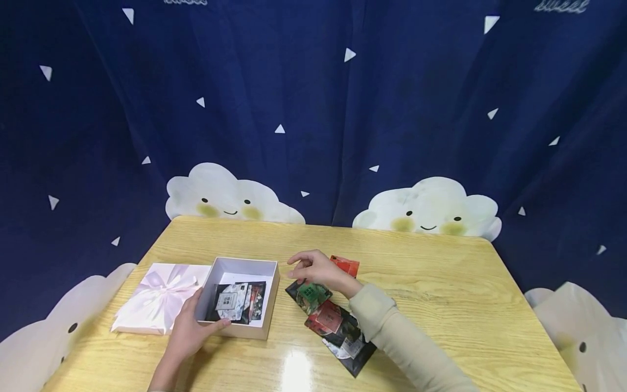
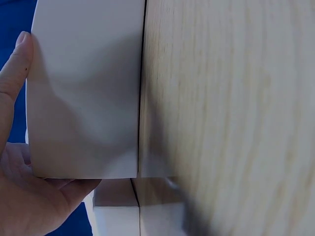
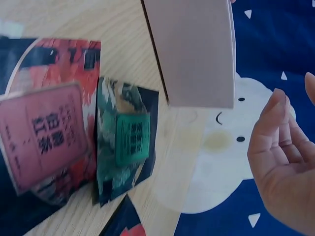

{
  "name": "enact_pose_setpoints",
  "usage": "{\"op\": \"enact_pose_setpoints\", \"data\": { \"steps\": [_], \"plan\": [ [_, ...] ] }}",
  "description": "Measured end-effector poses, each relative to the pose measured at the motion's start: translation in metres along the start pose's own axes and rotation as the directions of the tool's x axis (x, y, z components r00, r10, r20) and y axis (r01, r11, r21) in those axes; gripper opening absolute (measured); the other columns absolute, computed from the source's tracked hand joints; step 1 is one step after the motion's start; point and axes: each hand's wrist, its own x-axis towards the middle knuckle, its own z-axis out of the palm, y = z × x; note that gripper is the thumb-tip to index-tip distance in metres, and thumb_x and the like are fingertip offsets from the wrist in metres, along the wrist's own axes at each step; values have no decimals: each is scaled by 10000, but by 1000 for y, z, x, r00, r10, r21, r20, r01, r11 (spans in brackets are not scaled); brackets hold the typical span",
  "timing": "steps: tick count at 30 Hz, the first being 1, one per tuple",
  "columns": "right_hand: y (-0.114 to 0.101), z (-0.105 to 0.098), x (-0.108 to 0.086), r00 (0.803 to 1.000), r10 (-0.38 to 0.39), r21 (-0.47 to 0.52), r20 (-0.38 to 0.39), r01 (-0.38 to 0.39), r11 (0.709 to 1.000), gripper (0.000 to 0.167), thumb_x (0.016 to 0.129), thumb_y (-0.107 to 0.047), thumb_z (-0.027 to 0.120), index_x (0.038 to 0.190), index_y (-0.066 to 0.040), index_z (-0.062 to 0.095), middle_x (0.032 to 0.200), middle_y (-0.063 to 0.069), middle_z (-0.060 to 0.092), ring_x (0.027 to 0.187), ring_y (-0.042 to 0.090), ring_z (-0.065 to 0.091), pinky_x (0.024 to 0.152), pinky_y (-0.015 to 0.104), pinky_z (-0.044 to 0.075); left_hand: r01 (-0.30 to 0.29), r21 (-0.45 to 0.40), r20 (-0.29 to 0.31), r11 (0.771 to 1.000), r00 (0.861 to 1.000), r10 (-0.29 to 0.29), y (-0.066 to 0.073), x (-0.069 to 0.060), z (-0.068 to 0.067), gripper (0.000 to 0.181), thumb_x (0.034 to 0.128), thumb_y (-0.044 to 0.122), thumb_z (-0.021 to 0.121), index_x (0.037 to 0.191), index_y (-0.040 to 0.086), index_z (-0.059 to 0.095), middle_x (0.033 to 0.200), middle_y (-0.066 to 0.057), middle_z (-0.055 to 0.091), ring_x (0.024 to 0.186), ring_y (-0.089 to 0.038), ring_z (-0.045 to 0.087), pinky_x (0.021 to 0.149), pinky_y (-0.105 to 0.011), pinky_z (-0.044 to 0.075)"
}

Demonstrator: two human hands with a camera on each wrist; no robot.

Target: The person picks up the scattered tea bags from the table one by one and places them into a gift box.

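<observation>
My left hand (image 1: pixel 190 332) grips the near left corner of an open white gift box (image 1: pixel 272 294), its thumb at the front rim and fingers along the left wall. In the left wrist view the hand (image 2: pixel 34 196) lies against the box wall (image 2: pixel 88 98). Several tea sachets (image 1: pixel 232 302) lie inside the box. My right hand (image 1: pixel 320 269) hovers to the right of the box, fingers loosely bent, holding nothing. Below it lies a green-labelled tea sachet (image 1: pixel 308 294), beside a pink-labelled tea sachet (image 3: pixel 44 132).
A pale pink box lid (image 1: pixel 161 299) with a ribbon bow lies left of the box. A red sachet (image 1: pixel 346 265) sits behind the right wrist, and a black and white sachet (image 1: pixel 350 351) nearer the front. The wooden table (image 1: pixel 441 294) meets a dark blue curtain (image 1: pixel 313 109).
</observation>
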Motion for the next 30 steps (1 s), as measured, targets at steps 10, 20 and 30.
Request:
{"op": "enact_pose_setpoints", "data": {
  "steps": [10, 20, 30],
  "plan": [
    [7, -27, -10, 996, -34, -64, -86, 29, 998, 424, 794, -146, 696, 1167, 9, 568, 790, 41, 574, 628, 136, 546, 541, 251, 469, 3, -11, 2, 1000, 1000, -3, 4, -2, -1, 985, 648, 284, 815, 1335, -151, 260, 1274, -386, 339, 1138, -523, 366, 916, -613, 327],
    [20, -44, -20, 964, -67, -146, -258, 29, 989, 498, 761, -148, 737, 1202, -7, 554, 824, 54, 554, 634, 141, 477, 514, 242, 410, 10, -19, 6, 1000, 1000, -10, 0, -1, 0, 990, 655, 299, 811, 1344, -142, 252, 1279, -381, 336, 1144, -517, 365, 922, -609, 325],
    [39, -58, -26, 923, -59, -179, -380, -11, 984, 457, 751, -169, 747, 1152, -13, 593, 789, 104, 553, 655, 163, 474, 552, 255, 410, 23, -31, 13, 999, 1000, -23, -2, -1, 2, 1006, 654, 312, 813, 1363, -116, 242, 1303, -369, 319, 1160, -513, 352, 940, -612, 305]
  ]
}}
